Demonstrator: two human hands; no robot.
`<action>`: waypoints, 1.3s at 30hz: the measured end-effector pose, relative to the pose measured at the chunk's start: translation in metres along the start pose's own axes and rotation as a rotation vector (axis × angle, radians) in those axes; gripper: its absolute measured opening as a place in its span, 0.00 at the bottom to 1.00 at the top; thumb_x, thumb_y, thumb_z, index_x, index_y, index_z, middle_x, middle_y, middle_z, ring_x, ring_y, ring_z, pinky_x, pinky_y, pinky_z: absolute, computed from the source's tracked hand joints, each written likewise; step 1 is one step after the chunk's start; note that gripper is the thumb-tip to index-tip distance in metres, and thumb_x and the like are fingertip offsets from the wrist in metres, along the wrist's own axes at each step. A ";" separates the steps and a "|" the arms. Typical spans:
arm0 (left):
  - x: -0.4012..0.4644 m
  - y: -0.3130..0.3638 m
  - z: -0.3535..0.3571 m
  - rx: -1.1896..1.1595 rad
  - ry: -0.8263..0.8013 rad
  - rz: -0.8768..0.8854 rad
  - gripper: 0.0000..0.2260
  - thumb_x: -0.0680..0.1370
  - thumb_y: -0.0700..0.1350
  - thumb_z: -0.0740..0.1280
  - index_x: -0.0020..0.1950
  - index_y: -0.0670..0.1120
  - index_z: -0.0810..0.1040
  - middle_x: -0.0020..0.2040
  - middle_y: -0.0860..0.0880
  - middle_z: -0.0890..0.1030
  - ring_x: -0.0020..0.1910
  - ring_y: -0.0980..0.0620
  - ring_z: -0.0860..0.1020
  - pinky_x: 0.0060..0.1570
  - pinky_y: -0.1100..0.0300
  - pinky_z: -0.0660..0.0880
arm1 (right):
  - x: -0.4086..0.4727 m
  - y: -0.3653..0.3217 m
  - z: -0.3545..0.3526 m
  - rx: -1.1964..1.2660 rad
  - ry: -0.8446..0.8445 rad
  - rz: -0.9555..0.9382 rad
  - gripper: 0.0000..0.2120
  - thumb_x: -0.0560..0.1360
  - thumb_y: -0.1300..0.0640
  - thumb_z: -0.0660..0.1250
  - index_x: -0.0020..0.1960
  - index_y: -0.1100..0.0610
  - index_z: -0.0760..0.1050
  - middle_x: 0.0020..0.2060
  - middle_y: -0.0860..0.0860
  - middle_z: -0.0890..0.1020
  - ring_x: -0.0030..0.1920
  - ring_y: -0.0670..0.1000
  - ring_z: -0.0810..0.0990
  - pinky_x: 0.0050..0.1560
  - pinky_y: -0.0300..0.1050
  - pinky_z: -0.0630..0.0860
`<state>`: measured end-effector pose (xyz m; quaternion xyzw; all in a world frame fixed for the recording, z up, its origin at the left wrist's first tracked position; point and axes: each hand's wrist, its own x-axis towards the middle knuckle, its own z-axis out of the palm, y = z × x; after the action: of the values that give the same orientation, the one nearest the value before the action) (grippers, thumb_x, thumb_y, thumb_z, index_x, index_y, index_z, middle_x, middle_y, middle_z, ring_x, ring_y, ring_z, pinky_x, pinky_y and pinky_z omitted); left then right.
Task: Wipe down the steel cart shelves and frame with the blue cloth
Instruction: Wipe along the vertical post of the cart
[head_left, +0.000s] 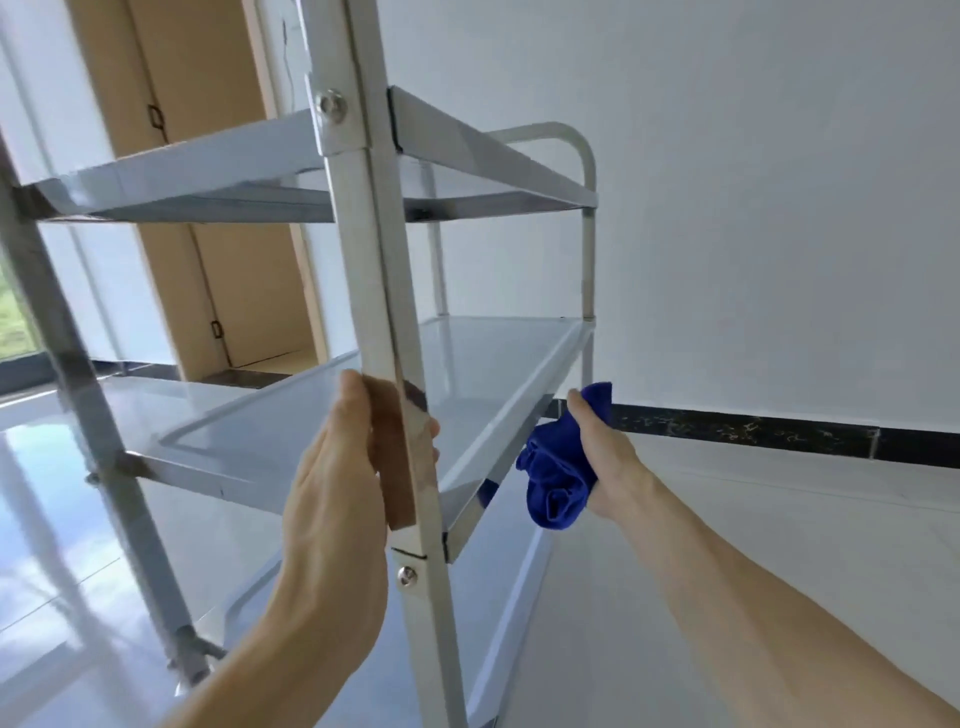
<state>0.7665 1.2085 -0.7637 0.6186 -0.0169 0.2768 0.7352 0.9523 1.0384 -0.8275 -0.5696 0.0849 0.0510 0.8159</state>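
- While the left hand (337, 467) steadies the near post (384, 332) of the cart (519, 171), its fingers wrap round the post just above the middle shelf (483, 364), with the thumb side toward the camera and fingertips showing on the far side.
- Bunched in the right hand (602, 447), the cloth (556, 478) sits at the right edge of the middle shelf, about halfway along the rim; whether it actually touches the steel there I cannot tell.
- That hand clenches the cloth in a fist, thumb up, with a fold poking out above and most of the wad hanging below the palm.
- As a judgement, the cloth looks soft, light and floppy; held in a ball it gives a firm pad, yet spreading it flatter would likely cover more rim per stroke.
- Steel here looks stiff, smooth and shiny, so the cloth should glide easily; the folded shelf rims and the bolts (331, 104) at the joints are where it may snag.
- On its wheels (192, 670) the cart would probably roll under a sideways push, which makes the post a sensible place to hold it.
- Both forearms reach forward and up from the bottom of the view, the right one stretched further out to the side, the left one bent closer in.
- Top shelf (208, 171) sits above hand level; the bottom shelf (467, 649) lies below, partly hidden behind the arms.
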 end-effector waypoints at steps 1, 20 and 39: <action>0.000 0.001 -0.008 0.004 0.063 0.003 0.24 0.80 0.64 0.55 0.36 0.55 0.85 0.37 0.51 0.84 0.35 0.54 0.81 0.41 0.52 0.73 | 0.003 0.002 0.012 -0.008 -0.017 0.009 0.39 0.66 0.34 0.75 0.68 0.56 0.73 0.56 0.57 0.83 0.54 0.60 0.84 0.58 0.55 0.80; 0.014 0.018 -0.070 0.139 0.462 0.240 0.25 0.77 0.57 0.50 0.42 0.34 0.67 0.31 0.39 0.69 0.26 0.50 0.69 0.23 0.58 0.66 | 0.003 0.026 0.085 -0.018 -0.115 0.065 0.22 0.67 0.48 0.76 0.55 0.58 0.75 0.43 0.54 0.80 0.41 0.56 0.80 0.48 0.51 0.78; 0.051 -0.003 -0.052 0.051 0.304 0.162 0.24 0.79 0.57 0.49 0.32 0.50 0.76 0.27 0.47 0.71 0.24 0.52 0.68 0.23 0.61 0.63 | -0.019 0.001 0.004 -0.113 0.089 -0.006 0.20 0.67 0.43 0.75 0.50 0.55 0.76 0.41 0.54 0.84 0.34 0.54 0.84 0.29 0.42 0.76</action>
<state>0.7948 1.2755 -0.7598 0.5849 0.0516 0.4258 0.6885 0.9335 1.0431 -0.8230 -0.6166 0.1161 0.0278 0.7782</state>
